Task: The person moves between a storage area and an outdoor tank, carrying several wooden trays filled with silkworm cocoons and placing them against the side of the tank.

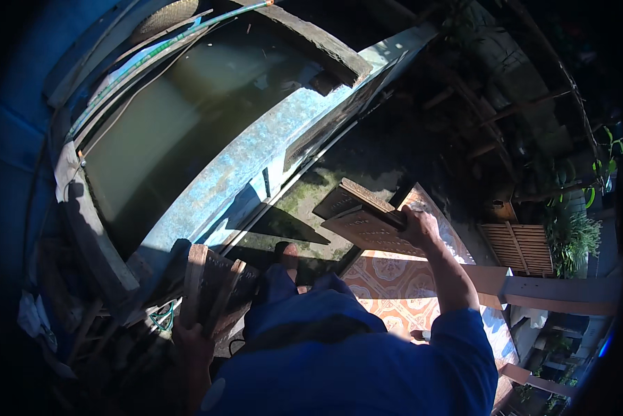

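The right hand grips a pair of wooden panels by one end, so that they reach out at nine o'clock from it. The left hand (dim in the shade) is closed round the lower end of wooden planks rising toward twelve. Patterned tiles lie at six o'clock from the panels, a walled water tank at ten.

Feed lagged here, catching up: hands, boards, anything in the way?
Left hand gripping wooden boards. Right hand gripping more boards near patterned tiles. Blue basin wall just ahead; contact with left boards unclear.
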Available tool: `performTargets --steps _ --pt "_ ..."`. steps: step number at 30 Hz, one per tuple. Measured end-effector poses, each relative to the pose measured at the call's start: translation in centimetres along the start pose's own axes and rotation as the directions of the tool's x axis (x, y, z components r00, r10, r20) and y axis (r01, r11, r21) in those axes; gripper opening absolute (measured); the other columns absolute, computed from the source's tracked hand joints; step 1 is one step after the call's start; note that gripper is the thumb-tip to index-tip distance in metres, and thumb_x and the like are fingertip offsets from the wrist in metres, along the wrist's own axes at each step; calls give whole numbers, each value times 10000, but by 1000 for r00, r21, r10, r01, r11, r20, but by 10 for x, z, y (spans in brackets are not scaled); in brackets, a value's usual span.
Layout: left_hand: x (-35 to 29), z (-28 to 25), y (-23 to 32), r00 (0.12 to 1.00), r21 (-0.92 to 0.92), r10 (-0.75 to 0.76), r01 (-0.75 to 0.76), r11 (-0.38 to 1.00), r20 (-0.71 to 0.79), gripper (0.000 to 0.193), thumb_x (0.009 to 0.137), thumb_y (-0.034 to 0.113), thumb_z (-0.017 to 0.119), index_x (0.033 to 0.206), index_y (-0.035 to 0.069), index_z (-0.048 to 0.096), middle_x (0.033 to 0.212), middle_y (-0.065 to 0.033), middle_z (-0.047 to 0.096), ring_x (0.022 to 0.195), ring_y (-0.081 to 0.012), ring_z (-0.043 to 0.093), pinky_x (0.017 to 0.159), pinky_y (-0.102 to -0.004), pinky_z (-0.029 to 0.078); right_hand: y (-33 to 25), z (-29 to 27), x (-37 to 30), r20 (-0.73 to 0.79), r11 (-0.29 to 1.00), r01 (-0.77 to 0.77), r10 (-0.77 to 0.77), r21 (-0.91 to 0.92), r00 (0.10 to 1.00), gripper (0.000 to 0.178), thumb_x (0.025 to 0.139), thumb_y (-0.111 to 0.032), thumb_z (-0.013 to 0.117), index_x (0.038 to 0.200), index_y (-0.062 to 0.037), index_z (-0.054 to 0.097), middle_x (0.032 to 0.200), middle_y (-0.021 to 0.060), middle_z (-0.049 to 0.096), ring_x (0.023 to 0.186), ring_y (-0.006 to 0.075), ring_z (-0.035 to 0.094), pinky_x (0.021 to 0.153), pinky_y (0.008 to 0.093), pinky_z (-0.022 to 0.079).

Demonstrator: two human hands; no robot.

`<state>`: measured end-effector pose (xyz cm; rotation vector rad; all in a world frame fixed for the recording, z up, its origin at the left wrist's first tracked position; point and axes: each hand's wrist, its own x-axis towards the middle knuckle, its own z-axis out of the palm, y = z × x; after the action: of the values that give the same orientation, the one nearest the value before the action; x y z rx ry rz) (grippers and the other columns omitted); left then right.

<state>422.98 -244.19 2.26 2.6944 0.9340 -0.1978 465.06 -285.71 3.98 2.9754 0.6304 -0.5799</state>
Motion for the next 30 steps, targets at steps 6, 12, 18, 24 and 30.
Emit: performTargets --steps 6,12,18,24,30 --pt "3 -3 34 996 67 -83 82 994 13 191 610 28 673 795 0 631 1235 -285 417 1108 -458 447 961 -509 364 6 -14 75 50 988 141 -138 -67 989 316 688 -210 689 975 -143 577 826 137 664 842 348 645 727 449 509" --pt "6 -9 74 988 107 -154 151 983 24 207 581 41 700 773 12 632 1248 -273 415 1101 -446 452 950 -494 378 8 -28 147 128 946 308 -294 -100 947 326 678 -126 684 975 -136 551 862 120 654 894 337 639 744 436 512" --pt "-2 -9 130 985 118 -169 171 978 -27 247 552 59 734 782 34 646 1272 -261 406 1115 -438 445 972 -477 379 24 -39 209 243 868 479 -440 -132 864 316 693 -91 671 984 -147 565 863 113 657 887 326 647 724 433 508" --pt "-10 -14 180 974 150 -226 224 963 -1 317 511 102 771 800 40 658 1287 -286 375 1156 -449 414 989 -479 370 39 -20 277 213 762 632 -601 -139 771 244 752 -98 633 984 -167 600 850 109 661 857 322 657 694 430 497" --pt "-19 -6 220 967 153 -254 256 955 -32 383 492 149 777 837 22 669 1309 -303 345 1198 -468 374 1019 -482 345 39 -15 324 277 729 667 -617 -154 737 129 846 -211 560 953 -196 630 862 102 665 843 305 658 681 418 487"
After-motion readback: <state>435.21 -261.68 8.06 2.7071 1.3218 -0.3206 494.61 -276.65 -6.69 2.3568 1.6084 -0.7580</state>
